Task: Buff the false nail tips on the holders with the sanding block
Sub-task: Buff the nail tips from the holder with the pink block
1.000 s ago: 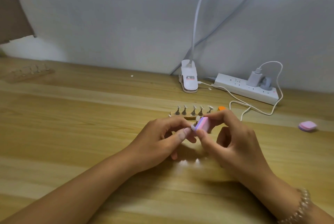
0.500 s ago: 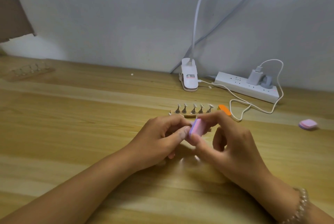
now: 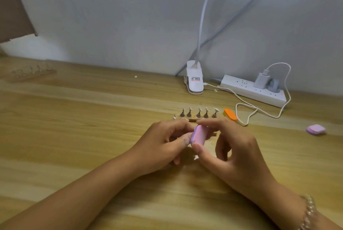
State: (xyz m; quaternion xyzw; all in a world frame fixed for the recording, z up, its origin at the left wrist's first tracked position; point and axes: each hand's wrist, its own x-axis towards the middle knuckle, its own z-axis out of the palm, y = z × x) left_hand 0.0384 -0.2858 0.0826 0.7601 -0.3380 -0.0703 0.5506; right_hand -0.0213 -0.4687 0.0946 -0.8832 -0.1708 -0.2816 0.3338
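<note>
Head view, one entry: buffing in progress, count of finished tips not readable.

- Sanding block (image 3: 199,136): pink with a lilac edge, held above the table (image 3: 92,137) at centre, between the two hands.
- Right hand (image 3: 233,151): pinches the sanding block, forefinger on its far end, thumb on its near end; the other fingers are curled beneath.
- Left hand (image 3: 163,146): fingers curled, thumb tip touching the block's lilac edge. Whatever it pinches is hidden behind the block, so I cannot tell what it holds; judged to be one tip under work.
- Row of holders (image 3: 198,113): five, upright on the table just beyond the hands, each bearing a pale nail tip. Too small to tell buffed from unbuffed.
- Second holder strip (image 3: 31,71): far left, well apart, blurred.
- Orange block (image 3: 230,113): just right of the row, idle.
- Spare pink block (image 3: 315,129): far right, idle.

Judgement: mid-task; the five standing tips and the far strip may remain.
</note>
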